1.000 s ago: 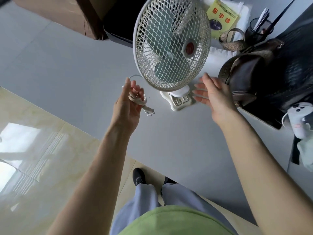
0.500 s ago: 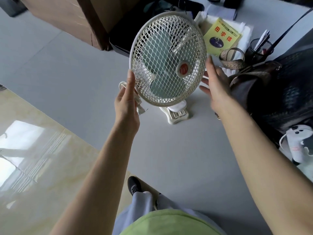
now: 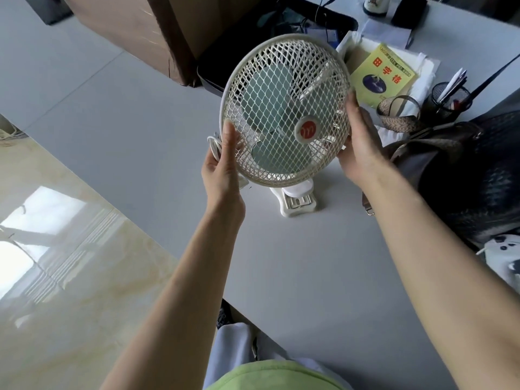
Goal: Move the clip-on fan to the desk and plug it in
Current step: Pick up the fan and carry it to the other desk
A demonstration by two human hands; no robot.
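Observation:
The cream clip-on fan (image 3: 284,108) stands on the white desk (image 3: 140,130) on its clip base (image 3: 295,204), its mesh cage tilted up toward me. My left hand (image 3: 222,167) presses on the cage's lower left rim and also keeps the coiled white cord (image 3: 213,143) with the plug in its palm. My right hand (image 3: 358,142) holds the cage's right rim. The plug itself is mostly hidden behind my left hand.
A dark handbag (image 3: 439,164) and a black bag (image 3: 484,178) sit right of the fan. Behind it lie a yellow booklet (image 3: 384,76), a mesh pen cup (image 3: 450,98), a black bin (image 3: 253,35) and a brown cardboard box (image 3: 135,32). Glossy floor tiles (image 3: 70,249) lie left of the desk edge.
Both hands have risen from beside the fan's base to the cage rim and closed on it, one on each side. The cage now tilts more toward me. The cord stays in my left hand.

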